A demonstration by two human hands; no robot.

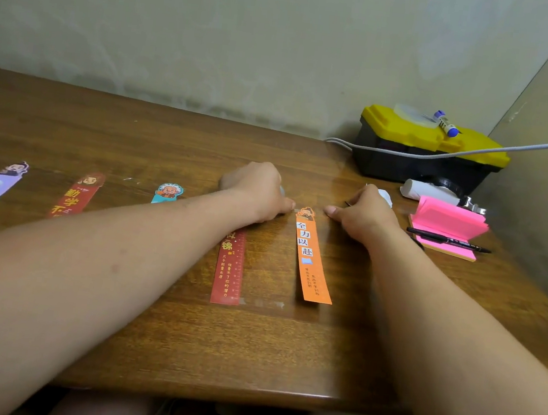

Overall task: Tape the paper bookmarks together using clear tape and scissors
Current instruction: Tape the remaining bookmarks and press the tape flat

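Fists, left hand (258, 190) and right hand (366, 217), beside orange bookmark (311, 260) top

A black toolbox (419, 166) with a yellow lid (396, 125) sits in the far right corner of the wooden surface (135, 142), against a pale wall (218, 28). A blue-capped tube (444, 123) lies on the lid and a grey cable (500, 150) crosses the box's front. Nearer, a black pen (448, 240) rests on a pink sticky-note pad (450, 222), beside a white roll (426, 191).
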